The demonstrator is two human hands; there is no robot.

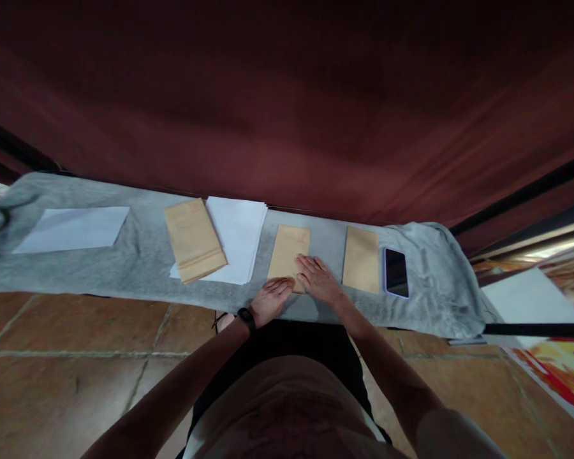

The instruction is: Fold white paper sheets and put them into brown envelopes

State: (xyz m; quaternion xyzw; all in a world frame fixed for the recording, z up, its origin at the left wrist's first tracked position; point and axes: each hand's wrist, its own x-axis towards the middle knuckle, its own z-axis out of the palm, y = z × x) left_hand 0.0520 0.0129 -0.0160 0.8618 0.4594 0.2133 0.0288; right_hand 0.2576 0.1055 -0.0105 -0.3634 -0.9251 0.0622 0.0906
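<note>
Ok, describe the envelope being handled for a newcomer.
On the grey cloth, find the white paper stack and the phone. Two brown envelopes lie between them; the handled envelope is nearer the papers, under the left hand and right hand.

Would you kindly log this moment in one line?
left hand: on tan paper envelope | right hand: flat on it | under: grey cloth | nearby: black phone

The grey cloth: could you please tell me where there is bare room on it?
Widest bare patch: between the white sheet and the envelope stack. Another, rumpled, lies right of the phone. Crowded where left hand and right hand rest on the middle envelope.
</note>
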